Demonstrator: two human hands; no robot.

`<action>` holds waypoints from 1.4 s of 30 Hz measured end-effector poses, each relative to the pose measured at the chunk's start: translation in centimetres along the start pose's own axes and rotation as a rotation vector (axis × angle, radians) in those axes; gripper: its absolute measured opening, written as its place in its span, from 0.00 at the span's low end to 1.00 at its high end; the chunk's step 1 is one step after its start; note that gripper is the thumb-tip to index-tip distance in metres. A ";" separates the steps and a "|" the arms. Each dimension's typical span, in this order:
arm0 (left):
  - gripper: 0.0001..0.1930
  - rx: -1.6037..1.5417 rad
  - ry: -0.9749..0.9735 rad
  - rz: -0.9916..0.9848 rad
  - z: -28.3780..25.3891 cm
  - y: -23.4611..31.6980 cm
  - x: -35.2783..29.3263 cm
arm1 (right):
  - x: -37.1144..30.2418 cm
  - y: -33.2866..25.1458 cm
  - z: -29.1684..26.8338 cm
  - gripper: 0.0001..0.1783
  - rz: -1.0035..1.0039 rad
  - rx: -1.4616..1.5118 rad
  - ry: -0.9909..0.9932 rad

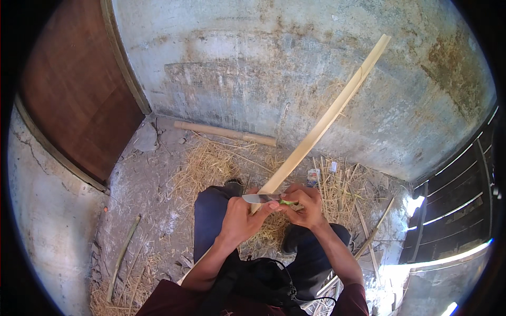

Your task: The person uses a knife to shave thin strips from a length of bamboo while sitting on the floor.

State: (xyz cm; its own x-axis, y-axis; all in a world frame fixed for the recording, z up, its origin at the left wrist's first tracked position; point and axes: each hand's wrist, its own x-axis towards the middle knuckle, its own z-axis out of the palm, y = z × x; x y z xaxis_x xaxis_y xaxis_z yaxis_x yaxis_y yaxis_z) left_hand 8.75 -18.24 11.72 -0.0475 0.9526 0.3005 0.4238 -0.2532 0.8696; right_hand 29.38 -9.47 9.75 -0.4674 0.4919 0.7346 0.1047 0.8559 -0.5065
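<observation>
A long pale bamboo strip [321,126] slants from my lap up toward the far right. My left hand [243,215] is closed round its lower part, and the thumb reaches across toward the knife. The strip's tail end passes back under my left forearm. In my right hand [304,206] is a knife [257,198] with a broad metal blade and a green handle, mostly hidden by the fingers. Its blade lies crosswise over the strip, pointing left, close above my left hand. Whether the edge touches the strip I cannot tell.
Straw-like shavings [208,163] cover the floor around my feet. A bamboo pole [226,133] lies along the stained wall [226,79]. A stick [124,258] lies at the left, and long strips [369,239] at the right. A brown door [79,84] stands at the far left.
</observation>
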 end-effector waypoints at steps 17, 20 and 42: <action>0.13 -0.051 -0.052 -0.038 0.2 0.7 -0.5 | 0.5 -1.3 0.1 0.15 -0.108 -0.098 0.120; 0.15 -0.057 -0.030 -0.040 0.3 0.9 -0.8 | 0.2 -1.3 0.1 0.14 -0.117 -0.107 0.122; 0.17 0.169 0.103 -0.022 1.0 -0.5 -0.7 | 0.6 -1.8 0.6 0.13 -0.090 -0.169 0.157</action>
State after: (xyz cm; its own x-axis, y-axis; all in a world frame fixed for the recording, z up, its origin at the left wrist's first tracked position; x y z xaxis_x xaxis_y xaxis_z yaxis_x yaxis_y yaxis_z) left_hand 9.45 -18.65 10.65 -0.1468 0.9332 0.3281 0.5670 -0.1924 0.8010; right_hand 28.40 -10.80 10.79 -0.3403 0.4203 0.8412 0.2205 0.9052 -0.3632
